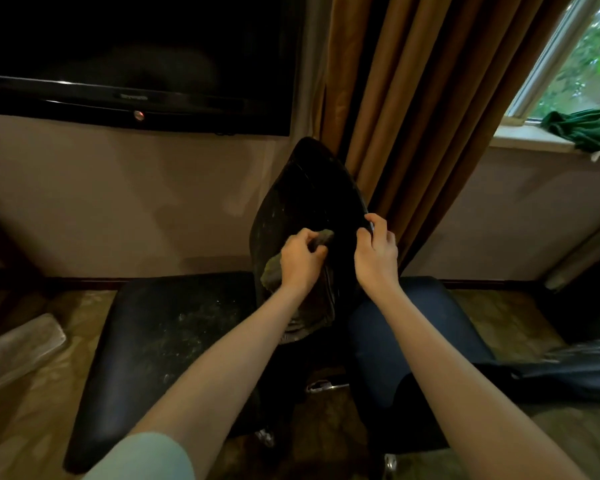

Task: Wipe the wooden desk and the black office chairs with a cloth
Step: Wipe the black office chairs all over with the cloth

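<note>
- Head view: both bare forearms reach forward to the upright backrest (305, 192) of a black office chair.
- Left hand (300, 263): fingers curled round a bunched olive-grey cloth (270, 273), pressing it to the left face of the backrest at mid height. One cloth end sticks out above the knuckles and the rest hangs below the wrist.
- Right hand (376, 256): fingers and thumb pinch the backrest's right edge, level with the left hand.
- Seat (174, 334): black, lower left of the backrest, speckled with pale dust.
- Dark blue padded shape (426, 327) right of the backrest; cannot tell what it is.
- Behind: television (136, 64) on the wall, brown curtain (413, 98), green fabric (584, 128) heaped on the window sill (520, 140).
</note>
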The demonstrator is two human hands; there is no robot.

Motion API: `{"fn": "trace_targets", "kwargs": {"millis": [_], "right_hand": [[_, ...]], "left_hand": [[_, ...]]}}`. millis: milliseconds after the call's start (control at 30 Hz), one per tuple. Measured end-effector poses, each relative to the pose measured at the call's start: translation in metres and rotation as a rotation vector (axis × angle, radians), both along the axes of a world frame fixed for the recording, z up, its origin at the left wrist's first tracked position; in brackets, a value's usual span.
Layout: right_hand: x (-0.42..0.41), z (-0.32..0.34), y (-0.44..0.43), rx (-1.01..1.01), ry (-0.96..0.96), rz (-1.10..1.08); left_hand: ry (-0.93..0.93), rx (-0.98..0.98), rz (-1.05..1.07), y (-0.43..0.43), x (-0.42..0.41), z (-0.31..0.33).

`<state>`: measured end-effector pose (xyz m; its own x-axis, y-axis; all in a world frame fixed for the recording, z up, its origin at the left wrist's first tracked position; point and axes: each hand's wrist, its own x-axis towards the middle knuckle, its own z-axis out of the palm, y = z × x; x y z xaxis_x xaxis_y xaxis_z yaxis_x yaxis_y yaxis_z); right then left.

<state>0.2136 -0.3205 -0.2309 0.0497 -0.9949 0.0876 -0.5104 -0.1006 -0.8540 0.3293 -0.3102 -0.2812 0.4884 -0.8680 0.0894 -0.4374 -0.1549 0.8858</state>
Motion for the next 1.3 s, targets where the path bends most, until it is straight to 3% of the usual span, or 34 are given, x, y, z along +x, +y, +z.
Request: {"fn": "trace_targets", "kwargs": {"millis": [100,167,333,467,567,633,700,800,967,1033,1300], "right_hand": [[0.003,0.001,0.0,-0.005,0.07,-0.021],[0.002,0.003,-0.001,-0.015,0.14,-0.045],[0.014,0.03,-0.027,0.079,0.185,-0.077],[0.034,0.036,-0.042,0.068,0.313,-0.101],[0.04,0.02,-0.036,-0.071,0.611,-0.092],[0.038,0.013,-0.034,-0.12,0.711,-0.089],[0.038,0.012,-0.033,-0.112,0.706,-0.098],[0.044,0.016,-0.035,-0.123,0.715,-0.098],[0.048,0.019,-0.038,-0.115,0.693,-0.132],[0.046,0.016,-0.038,-0.114,0.726,-0.145],[0.047,0.014,-0.038,-0.147,0.772,-0.165]], "left_hand": [[0.155,0.072,0.107,-0.004,0.028,-0.008],[0.236,0.003,0.175,-0.001,0.03,-0.006],[0.02,-0.247,0.026,-0.023,-0.004,0.026],[0.099,-0.151,0.03,-0.059,-0.001,0.017],[0.13,-0.042,0.108,-0.073,0.021,0.002],[0.169,0.082,0.166,-0.077,0.04,-0.012],[0.237,0.138,0.201,-0.072,0.054,-0.025],[0.297,0.024,0.204,-0.068,0.058,-0.014],[0.075,-0.25,0.02,-0.082,0.038,0.036],[0.016,-0.215,-0.063,-0.091,0.024,0.03],[0.278,-0.1,0.111,-0.101,0.043,-0.002]]}}
